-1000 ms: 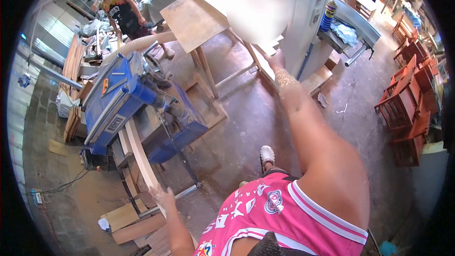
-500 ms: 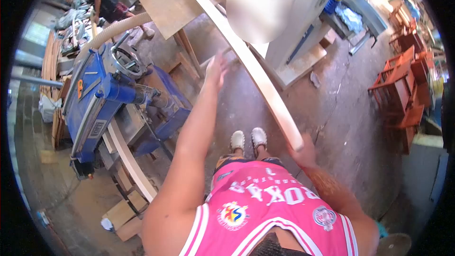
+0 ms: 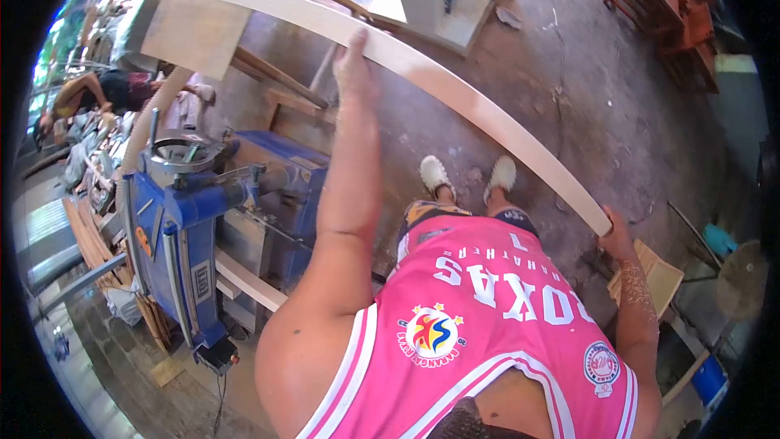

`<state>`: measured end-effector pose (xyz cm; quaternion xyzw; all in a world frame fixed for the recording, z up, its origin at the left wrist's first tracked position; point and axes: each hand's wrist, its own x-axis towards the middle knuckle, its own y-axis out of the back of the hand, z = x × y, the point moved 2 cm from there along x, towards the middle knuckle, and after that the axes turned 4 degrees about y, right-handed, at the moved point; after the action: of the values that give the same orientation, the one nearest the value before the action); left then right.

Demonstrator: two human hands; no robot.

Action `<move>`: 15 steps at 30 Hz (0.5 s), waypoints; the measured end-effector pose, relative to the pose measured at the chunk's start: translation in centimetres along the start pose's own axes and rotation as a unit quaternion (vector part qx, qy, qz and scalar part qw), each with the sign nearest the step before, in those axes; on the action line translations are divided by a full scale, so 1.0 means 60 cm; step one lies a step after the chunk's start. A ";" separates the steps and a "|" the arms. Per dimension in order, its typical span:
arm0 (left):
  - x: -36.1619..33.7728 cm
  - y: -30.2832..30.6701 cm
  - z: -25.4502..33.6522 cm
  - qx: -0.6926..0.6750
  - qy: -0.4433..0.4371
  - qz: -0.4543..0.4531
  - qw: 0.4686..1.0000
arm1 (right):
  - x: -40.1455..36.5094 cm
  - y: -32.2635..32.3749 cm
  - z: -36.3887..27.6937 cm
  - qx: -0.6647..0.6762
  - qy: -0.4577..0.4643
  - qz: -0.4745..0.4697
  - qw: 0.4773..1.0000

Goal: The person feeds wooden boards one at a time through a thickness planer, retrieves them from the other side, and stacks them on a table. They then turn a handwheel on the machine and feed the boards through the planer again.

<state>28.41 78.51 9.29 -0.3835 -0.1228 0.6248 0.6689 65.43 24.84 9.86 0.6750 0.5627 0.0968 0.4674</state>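
A long, pale wooden board (image 3: 471, 106) runs slantwise in front of me and looks curved in this wide view. My left hand (image 3: 355, 61) is closed on it partway along, with the thumb over the top and the other fingers mostly hidden. At the near right end of the board, my right hand (image 3: 617, 234) grips it, the fingers partly behind the wood. The board's far end reaches over a flat wooden panel (image 3: 199, 28) at the upper left.
On my left stands a blue machine (image 3: 183, 219) with a handwheel (image 3: 180, 152) and a hose (image 3: 154, 122); another wood strip (image 3: 252, 283) lies at it. A person (image 3: 114, 91) bends among piled scraps. Reddish wooden furniture (image 3: 662, 8) stands at the upper right.
My left hand was off the board with fingers spread and now holds it. The board has swung to lie more crosswise, its near end farther right. My view has turned.
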 end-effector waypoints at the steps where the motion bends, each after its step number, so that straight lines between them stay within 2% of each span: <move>1: -0.019 -0.018 0.005 -0.010 -0.008 -0.043 0.999 | 0.013 -0.006 0.014 -0.030 0.027 0.013 0.999; 2: -0.044 -0.036 0.011 -0.009 -0.019 -0.064 0.998 | 0.025 -0.004 0.013 -0.024 0.048 0.017 0.998; 4: -0.107 -0.077 0.027 0.002 -0.047 -0.074 0.996 | 0.039 0.003 0.015 0.032 -0.051 -0.134 0.989; 6: -0.164 -0.107 0.040 0.013 -0.079 -0.062 0.995 | 0.038 -0.008 0.073 -0.009 -0.025 -0.113 0.993; 8: -0.210 -0.123 0.044 0.100 -0.097 -0.036 0.990 | 0.048 -0.029 0.158 0.020 0.013 -0.118 0.993; 10: -0.268 -0.148 0.047 0.129 -0.128 -0.014 0.983 | 0.070 -0.034 0.179 0.053 0.046 -0.124 0.990; 13: -0.351 -0.180 0.035 0.169 -0.172 0.015 0.970 | 0.086 -0.031 0.182 0.008 0.089 -0.165 0.982; 15: -0.398 -0.196 0.021 0.170 -0.212 0.020 0.962 | 0.106 -0.044 0.210 -0.013 0.162 -0.166 0.973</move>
<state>31.78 57.63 25.52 -0.1248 -0.1460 0.7167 0.6704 74.13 23.50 -1.46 0.5413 0.7340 0.1327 0.3881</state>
